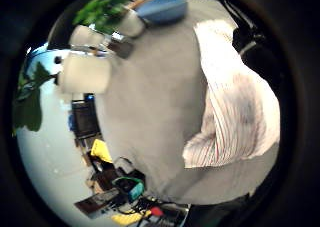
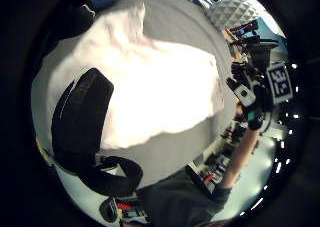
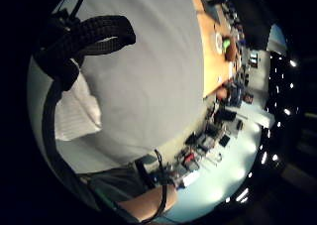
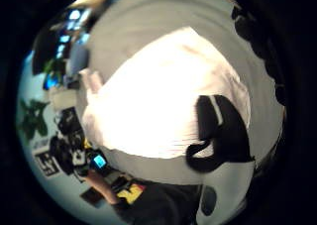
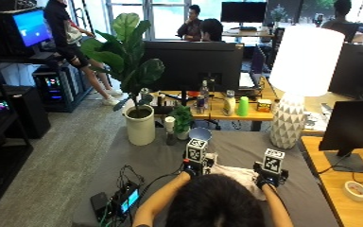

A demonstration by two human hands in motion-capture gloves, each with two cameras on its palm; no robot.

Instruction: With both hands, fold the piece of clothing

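Shirt (image 5: 232, 172) lay on grey table (image 5: 162, 158) between hands, rumpled, one edge turned over. Left hand (image 5: 194, 166) and right hand (image 5: 269, 178) sat at opposite sides; grip couldn't be made out. Fold barely started by look of it, most still ahead.

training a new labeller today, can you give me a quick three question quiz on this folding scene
1. True or false: the white striped garment lies on the grey table cover.
2. Which stands on the table beyond the left hand and right hand? A) white lamp B) red bucket C) stack of plates
3. Fill in: the potted plant grows in a ____ pot.

Key: 1 true; 2 A; 3 white
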